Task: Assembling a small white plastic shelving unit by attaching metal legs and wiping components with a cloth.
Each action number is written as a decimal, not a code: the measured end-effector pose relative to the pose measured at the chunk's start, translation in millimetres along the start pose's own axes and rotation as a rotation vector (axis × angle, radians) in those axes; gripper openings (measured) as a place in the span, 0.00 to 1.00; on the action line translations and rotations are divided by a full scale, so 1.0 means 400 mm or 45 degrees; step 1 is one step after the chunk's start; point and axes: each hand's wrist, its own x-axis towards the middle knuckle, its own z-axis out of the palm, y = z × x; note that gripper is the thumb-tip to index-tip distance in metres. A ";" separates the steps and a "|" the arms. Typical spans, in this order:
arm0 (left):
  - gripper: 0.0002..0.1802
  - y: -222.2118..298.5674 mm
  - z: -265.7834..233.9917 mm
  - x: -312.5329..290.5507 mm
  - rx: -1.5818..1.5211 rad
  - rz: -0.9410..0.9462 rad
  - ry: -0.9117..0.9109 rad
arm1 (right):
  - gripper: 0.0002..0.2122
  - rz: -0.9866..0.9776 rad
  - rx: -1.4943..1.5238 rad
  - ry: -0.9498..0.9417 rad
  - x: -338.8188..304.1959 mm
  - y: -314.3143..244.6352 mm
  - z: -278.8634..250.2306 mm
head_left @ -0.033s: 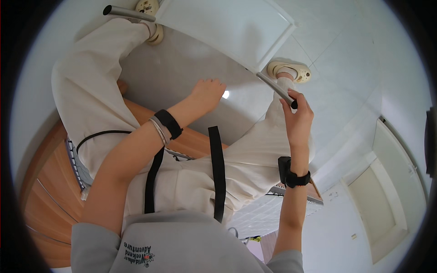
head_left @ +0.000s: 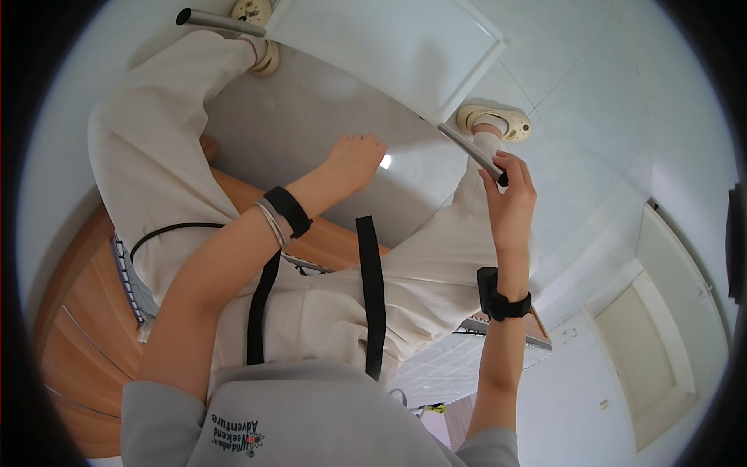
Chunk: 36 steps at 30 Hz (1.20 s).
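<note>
Left arm: bent at elbow, forearm angled up and across toward middle. Left hand: out in front, back of hand up, fingers bunched together and foreshortened, exact curl unclear. Right arm: reaching forward on the right side, fairly straight, wrist roughly in line with forearm. Right hand: thumb on inner side, fingers bent over opposite, pinch grip at the fingertips. Hands well apart, right one slightly nearer the body. Legs spread wide, left knee bent outward, feet apart.
</note>
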 end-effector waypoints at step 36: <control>0.21 -0.121 -0.299 -0.135 0.353 -0.256 1.036 | 0.09 0.081 -0.133 -0.340 0.055 0.032 -0.054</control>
